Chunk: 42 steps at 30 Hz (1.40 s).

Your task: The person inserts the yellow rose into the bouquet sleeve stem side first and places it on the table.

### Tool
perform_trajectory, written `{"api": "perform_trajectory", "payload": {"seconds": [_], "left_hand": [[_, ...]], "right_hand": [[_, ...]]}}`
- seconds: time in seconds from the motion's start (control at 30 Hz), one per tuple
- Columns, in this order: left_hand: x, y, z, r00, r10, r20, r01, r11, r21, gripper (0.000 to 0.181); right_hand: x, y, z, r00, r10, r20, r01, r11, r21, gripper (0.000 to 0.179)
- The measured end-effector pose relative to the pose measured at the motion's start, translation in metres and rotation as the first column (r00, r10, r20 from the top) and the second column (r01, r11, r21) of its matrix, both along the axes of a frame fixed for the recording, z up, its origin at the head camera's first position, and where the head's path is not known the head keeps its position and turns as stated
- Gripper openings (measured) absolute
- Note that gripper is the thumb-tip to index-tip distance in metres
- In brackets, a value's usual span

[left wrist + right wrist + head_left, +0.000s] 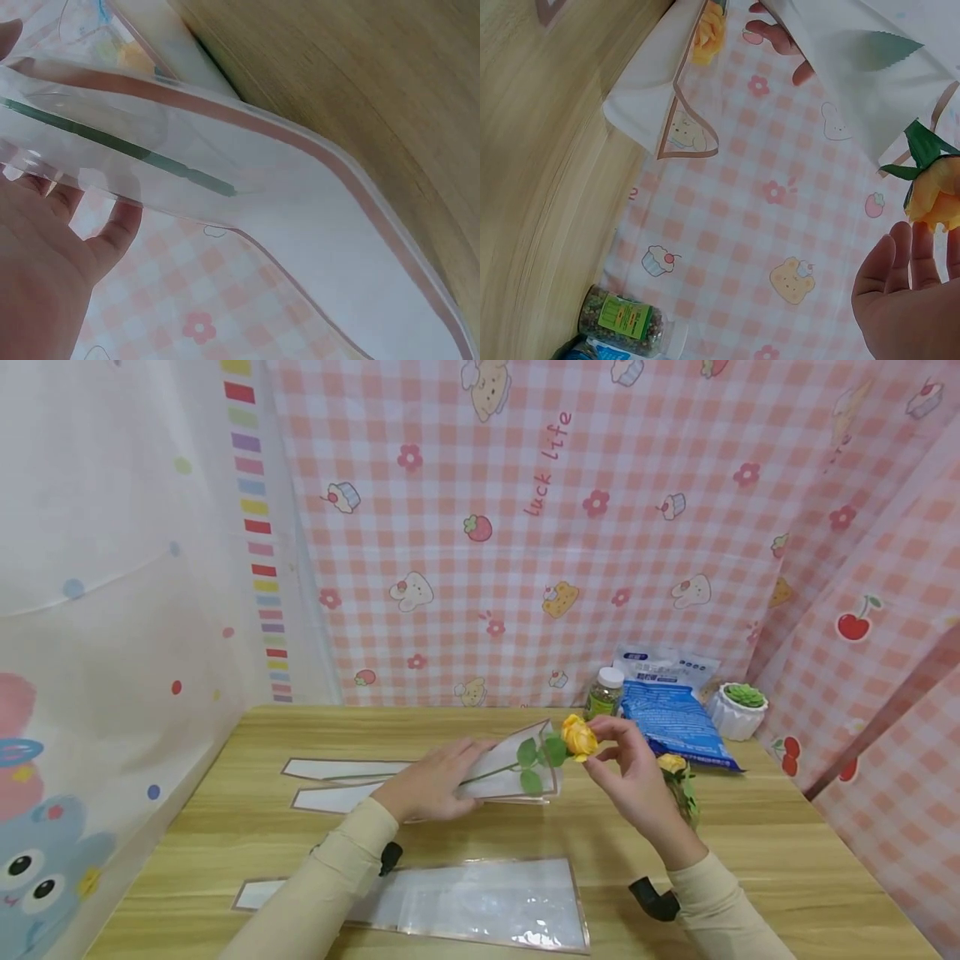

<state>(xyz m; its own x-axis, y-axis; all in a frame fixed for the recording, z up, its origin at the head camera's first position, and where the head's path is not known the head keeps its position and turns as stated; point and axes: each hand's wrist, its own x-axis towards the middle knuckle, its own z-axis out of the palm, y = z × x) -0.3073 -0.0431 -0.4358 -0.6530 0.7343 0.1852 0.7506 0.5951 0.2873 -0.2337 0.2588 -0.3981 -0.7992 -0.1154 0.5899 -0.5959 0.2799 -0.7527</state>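
Note:
My left hand (435,781) grips a clear flower sleeve (300,180) with a brown-edged border, thumb above and fingertips below. Through the plastic shows the green stem (112,140) of a yellow rose (580,737), its cut end inside the narrowing part. The bloom sticks out past the sleeve's wide mouth, and green leaves (531,758) sit near that mouth. My right hand (633,768) pinches the bloom between thumb and forefinger; in the right wrist view its other fingers spread beneath the petals. Behind the held sleeve, a second yellow rose (707,34) lies in another sleeve (641,109).
A flat sleeve (480,906) lies near the table's front. Another yellow rose (671,764) lies by my right wrist. At the back right stand a lidded jar (603,695), a blue-and-white bag (667,718) and a potted succulent (738,710). Patterned cloth (525,527) hangs behind.

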Motion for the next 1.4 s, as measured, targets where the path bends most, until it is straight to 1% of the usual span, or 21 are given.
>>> {"api": "perform_trajectory", "payload": {"seconds": [0.23,0.43,0.57,0.73,0.87,1.0,1.13,1.27,1.4], "left_hand": [[0.002,0.002,0.003,1.0,0.003,0.009,-0.003,1.0,-0.005,0.083],[0.003,0.003,0.003,1.0,0.008,0.019,-0.008,1.0,-0.007,0.083],[0.002,0.003,0.003,1.0,0.01,0.009,-0.01,1.0,-0.01,0.084],[0.001,0.004,0.002,1.0,0.014,-0.006,-0.014,1.0,-0.013,0.084],[0.001,0.004,0.002,1.0,0.017,-0.009,-0.017,1.0,-0.011,0.084],[0.001,0.003,0.002,1.0,0.021,-0.014,-0.021,1.0,-0.002,0.086],[0.0,0.003,0.002,1.0,0.018,-0.023,-0.018,1.0,0.014,0.086],[-0.001,0.003,0.0,0.999,0.022,-0.027,-0.022,1.0,0.016,0.085],[-0.002,0.004,0.0,0.999,0.02,-0.038,-0.02,1.0,0.016,0.085]], "right_hand": [[-0.001,-0.003,-0.001,1.0,0.017,-0.002,-0.017,0.999,0.032,0.034],[0.001,-0.006,0.0,1.0,-0.015,-0.02,0.017,0.994,0.107,0.026],[0.001,-0.007,-0.001,0.999,-0.023,-0.046,0.03,0.99,0.141,0.026],[-0.001,-0.008,-0.004,0.997,-0.007,-0.075,0.016,0.992,0.125,0.027],[0.0,-0.009,-0.004,0.997,0.006,-0.077,0.002,0.994,0.106,0.023],[-0.001,-0.01,-0.005,0.997,0.005,-0.083,0.004,0.994,0.109,0.02],[-0.001,-0.011,-0.005,0.997,-0.024,-0.072,0.033,0.991,0.126,0.019],[0.0,-0.011,-0.007,0.998,-0.057,-0.033,0.061,0.984,0.165,0.017],[-0.001,-0.012,-0.008,0.998,-0.065,-0.008,0.065,0.978,0.196,0.017]]}}
